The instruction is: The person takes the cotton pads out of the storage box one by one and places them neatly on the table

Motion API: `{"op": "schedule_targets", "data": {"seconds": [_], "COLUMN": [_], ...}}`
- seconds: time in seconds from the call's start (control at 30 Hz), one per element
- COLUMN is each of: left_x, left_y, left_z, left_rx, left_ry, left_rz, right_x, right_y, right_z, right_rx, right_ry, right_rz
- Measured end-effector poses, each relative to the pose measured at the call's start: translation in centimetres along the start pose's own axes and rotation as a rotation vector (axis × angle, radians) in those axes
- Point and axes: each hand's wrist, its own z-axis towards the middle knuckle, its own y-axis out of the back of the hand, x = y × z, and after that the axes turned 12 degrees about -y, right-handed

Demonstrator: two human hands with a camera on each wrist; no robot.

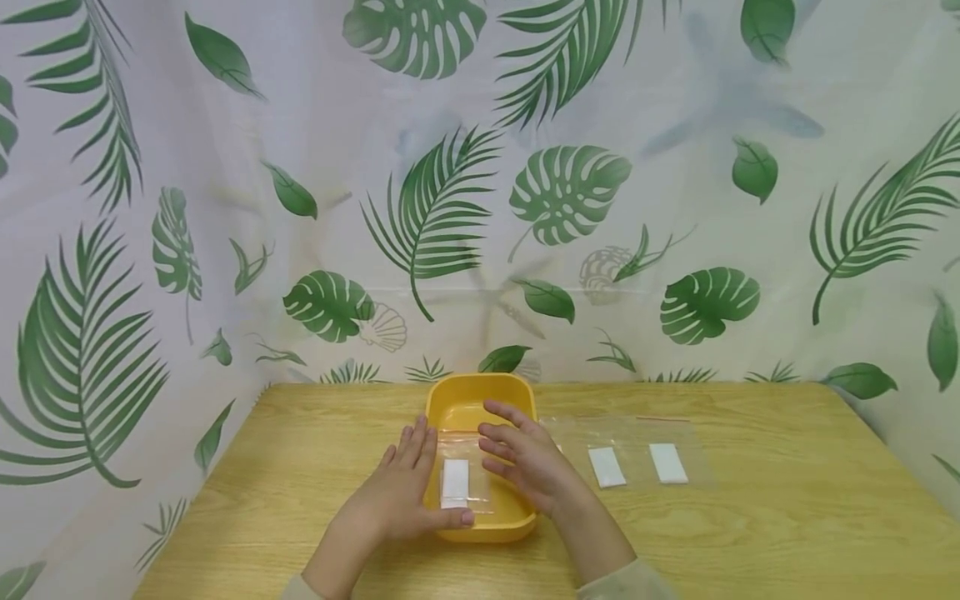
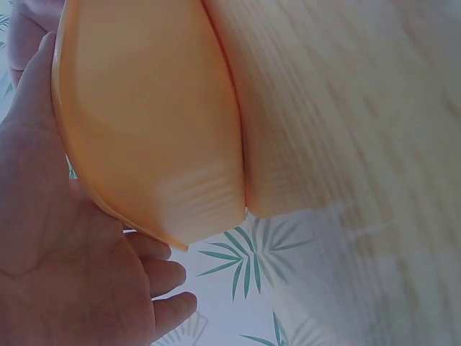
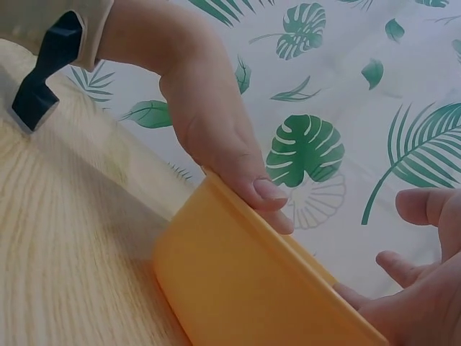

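A yellow rectangular plastic tub [image 1: 495,531] stands on the table. Inside it lies a clear zip bag [image 1: 480,492] with a white rectangular piece [image 1: 455,479] in it. My left hand [image 1: 390,500] rests along the tub's left rim, fingers straight and thumb over the near edge. Over the tub's right side, my right hand [image 1: 536,467] hovers with its fingers spread and loosely bent, holding nothing. In the left wrist view, the left hand [image 2: 65,267] lies against the tub's outer wall [image 2: 151,108]. The right wrist view shows the right hand [image 3: 425,303] beside the rim.
Right of the tub, clear zip bags [image 1: 633,477] lie flat on the wooden table [image 1: 787,517], holding a white piece [image 1: 607,467] and another white piece [image 1: 668,463]. A leaf-patterned curtain [image 1: 480,208] hangs behind and at both sides.
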Motion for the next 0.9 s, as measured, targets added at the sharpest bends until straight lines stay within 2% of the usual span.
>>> {"op": "schedule_targets", "data": {"seconds": [0.27, 0.47, 0.9], "left_x": [-0.09, -0.11, -0.18], "left_y": [-0.07, -0.16, -0.06], "left_z": [-0.12, -0.12, -0.17], "left_rx": [0.001, 0.001, 0.005], "left_ry": [0.009, 0.010, 0.019], "left_rz": [0.001, 0.002, -0.011], "right_x": [-0.14, -0.46, -0.84], "right_y": [0.16, 0.23, -0.08], "right_z": [-0.29, -0.25, 0.01], "right_rx": [0.082, 0.108, 0.078], "right_ry": [-0.051, -0.056, -0.105], "right_rz": [0.060, 0.091, 0.051]}}
